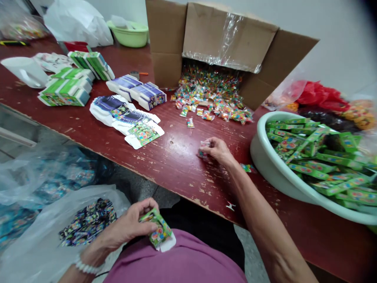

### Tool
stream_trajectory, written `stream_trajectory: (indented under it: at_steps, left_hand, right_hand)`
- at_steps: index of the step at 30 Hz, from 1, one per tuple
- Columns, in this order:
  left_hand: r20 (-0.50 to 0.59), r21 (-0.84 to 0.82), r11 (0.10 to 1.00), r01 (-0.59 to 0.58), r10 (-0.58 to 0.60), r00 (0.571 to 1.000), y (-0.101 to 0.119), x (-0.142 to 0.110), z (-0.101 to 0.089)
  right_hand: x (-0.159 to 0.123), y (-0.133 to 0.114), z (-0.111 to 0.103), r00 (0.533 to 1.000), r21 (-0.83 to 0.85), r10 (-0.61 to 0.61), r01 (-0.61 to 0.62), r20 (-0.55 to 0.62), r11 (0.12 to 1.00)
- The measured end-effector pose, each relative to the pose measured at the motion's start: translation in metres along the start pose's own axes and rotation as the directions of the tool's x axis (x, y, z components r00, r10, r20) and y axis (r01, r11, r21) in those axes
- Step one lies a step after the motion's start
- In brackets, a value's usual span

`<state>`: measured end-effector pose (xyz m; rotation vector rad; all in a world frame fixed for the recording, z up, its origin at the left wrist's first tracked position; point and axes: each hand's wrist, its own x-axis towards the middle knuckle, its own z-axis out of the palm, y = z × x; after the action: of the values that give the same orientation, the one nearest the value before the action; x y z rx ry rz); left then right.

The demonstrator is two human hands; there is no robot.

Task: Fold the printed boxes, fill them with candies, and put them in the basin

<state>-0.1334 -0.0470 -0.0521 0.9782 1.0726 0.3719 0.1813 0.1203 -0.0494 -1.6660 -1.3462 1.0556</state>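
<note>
Close to my body, my left hand (pixel 135 222) grips a small green printed box (pixel 159 230); a white end flap hangs loose at its lower end. Over the table, my right hand (pixel 218 151) pinches a small clear packet of colourful candy (pixel 203 150) between thumb and fingers. A single candy packet (pixel 190 123) lies just beyond that hand. Behind it, a heap of similar candy packets (pixel 212 98) spills from a cardboard box (pixel 229 39) tipped on its side. To the left are flat, unfolded cartons (pixel 144 133) with purple and green print.
A pale green tub (pixel 259 149) full of green boxes stands at the right. Bundled purple cartons (pixel 147 94) and green cartons (pixel 67 88) sit at the left, near a white mug (pixel 25 72). A plastic bag (pixel 38 236) holding dark sachets lies below the table edge.
</note>
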Motion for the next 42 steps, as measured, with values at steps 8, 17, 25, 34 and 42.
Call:
stream_trajectory:
  at_steps: [8, 17, 25, 34, 42]
  left_hand:
    - [0.238, 0.311, 0.944, 0.110, -0.189, 0.953, 0.003, -0.006, -0.026]
    - [-0.029, -0.219, 0.972, -0.082, 0.077, 0.997, 0.030, 0.006, 0.003]
    - [-0.116, -0.212, 0.957, -0.198, 0.176, 0.978, 0.048, 0.017, 0.028]
    - [-0.151, -0.274, 0.915, -0.297, 0.264, 0.953, 0.061, 0.018, 0.051]
    - [-0.213, -0.391, 0.868, -0.307, 0.240, 0.947, 0.064, 0.018, 0.057]
  right_hand:
    - [-0.052, -0.020, 0.011, 0.993, 0.474, 0.072, -0.106, 0.091, 0.874]
    - [-0.092, -0.038, 0.025, 0.981, 0.665, 0.111, -0.189, 0.158, 0.723]
    - [-0.114, -0.041, 0.026, 0.984, 0.576, 0.082, -0.159, 0.158, 0.802]
    - [-0.149, -0.046, 0.036, 0.925, 0.218, -0.332, 0.291, 0.182, 0.931]
    - [-0.157, -0.036, 0.047, 0.944, 0.535, -0.076, -0.115, 0.322, 0.837]
